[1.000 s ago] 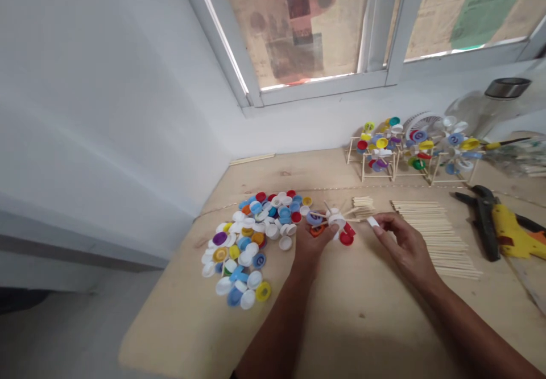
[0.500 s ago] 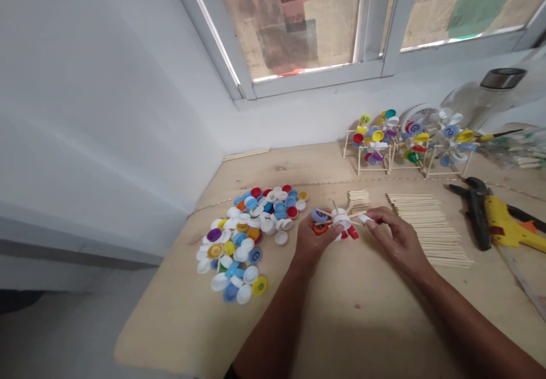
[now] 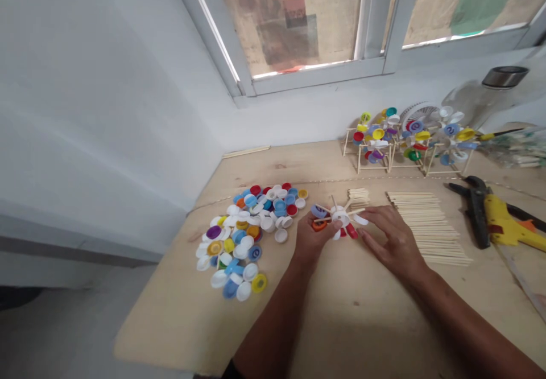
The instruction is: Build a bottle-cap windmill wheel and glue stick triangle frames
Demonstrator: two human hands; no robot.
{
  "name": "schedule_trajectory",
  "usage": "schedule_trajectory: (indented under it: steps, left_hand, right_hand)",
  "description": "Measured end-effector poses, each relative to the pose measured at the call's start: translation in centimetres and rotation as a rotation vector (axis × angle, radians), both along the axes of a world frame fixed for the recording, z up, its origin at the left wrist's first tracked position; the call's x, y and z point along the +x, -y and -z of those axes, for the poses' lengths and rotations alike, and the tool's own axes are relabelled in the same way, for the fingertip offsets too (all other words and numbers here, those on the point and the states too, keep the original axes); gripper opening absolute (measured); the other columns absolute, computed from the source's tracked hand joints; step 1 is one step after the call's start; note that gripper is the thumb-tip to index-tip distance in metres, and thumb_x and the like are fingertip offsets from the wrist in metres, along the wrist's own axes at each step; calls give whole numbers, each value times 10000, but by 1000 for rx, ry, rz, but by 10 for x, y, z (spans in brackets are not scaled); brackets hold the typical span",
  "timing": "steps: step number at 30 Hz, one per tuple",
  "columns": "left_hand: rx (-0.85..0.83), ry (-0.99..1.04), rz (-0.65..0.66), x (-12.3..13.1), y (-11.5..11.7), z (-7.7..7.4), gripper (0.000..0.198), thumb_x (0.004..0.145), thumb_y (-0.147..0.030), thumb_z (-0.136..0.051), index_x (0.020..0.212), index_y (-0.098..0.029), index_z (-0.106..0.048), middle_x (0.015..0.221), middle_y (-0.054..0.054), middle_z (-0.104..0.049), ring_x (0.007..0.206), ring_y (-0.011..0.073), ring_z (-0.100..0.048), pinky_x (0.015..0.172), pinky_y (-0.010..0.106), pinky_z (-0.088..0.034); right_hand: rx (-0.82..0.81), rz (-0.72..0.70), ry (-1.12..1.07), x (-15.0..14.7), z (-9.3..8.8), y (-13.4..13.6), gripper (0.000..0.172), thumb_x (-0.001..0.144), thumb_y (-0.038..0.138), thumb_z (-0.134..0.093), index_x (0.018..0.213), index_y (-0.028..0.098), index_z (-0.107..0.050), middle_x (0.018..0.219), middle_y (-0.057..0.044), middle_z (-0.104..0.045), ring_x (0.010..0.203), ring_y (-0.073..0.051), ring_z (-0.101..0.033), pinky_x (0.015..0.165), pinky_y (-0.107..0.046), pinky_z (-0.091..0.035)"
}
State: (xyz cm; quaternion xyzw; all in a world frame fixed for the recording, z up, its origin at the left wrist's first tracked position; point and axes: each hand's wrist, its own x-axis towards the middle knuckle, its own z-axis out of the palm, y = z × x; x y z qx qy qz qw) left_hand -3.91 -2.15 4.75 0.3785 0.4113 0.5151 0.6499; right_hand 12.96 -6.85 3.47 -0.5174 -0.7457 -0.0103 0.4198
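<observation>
A wheel (image 3: 340,215) of sticks and caps, held over the tabletop (image 3: 341,328).
The left hand (image 3: 313,239) pinches the wheel from its left side, thumb near the centre. The right hand's (image 3: 394,242) thumb and index finger stand apart at the wheel's right edge, beside a white cap (image 3: 360,219); whether they touch it is unclear. Loose caps (image 3: 246,243) lie left, a row of sticks (image 3: 433,225) right.

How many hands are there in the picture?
2. The left hand holds the wheel of sticks and caps; the right hand is by a white cap at the wheel's right edge. No other hands show.
</observation>
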Motion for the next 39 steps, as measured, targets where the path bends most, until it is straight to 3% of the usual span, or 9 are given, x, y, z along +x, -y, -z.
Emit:
schedule_trajectory:
  steps: [6,16,24,39]
  left_hand:
    - [-33,48,26,1,-1,6,326,478,-280,-834,692,-116,-651,605,-6,-621,521,72,-510,514,183,-392]
    - [-55,32,63,3,5,3,310,543,-328,-800,720,-117,-656,649,8,-623,579,97,-529,576,207,-402]
    - [-124,50,88,2,0,13,342,523,-320,-817,750,-114,-665,683,21,-644,596,102,-544,584,209,-405]
    - [-85,15,55,4,5,3,338,546,-350,-797,744,-112,-662,626,2,-601,547,82,-482,549,201,-355]
  right_hand:
    - [64,15,74,0,2,-3,232,820,204,-580,1052,212,-583,980,-85,-638,936,-217,-561,799,-379,-451]
    - [-7,21,75,2,3,-3,159,836,230,-545,984,218,-602,903,-76,-649,861,-218,-577,752,-372,-448]
    - [-22,12,71,1,4,-4,175,830,216,-544,994,210,-603,914,-75,-646,870,-216,-570,747,-361,-442]
    - [-27,-18,103,4,5,-5,166,857,228,-505,984,217,-611,933,-73,-646,879,-213,-566,755,-356,-427]
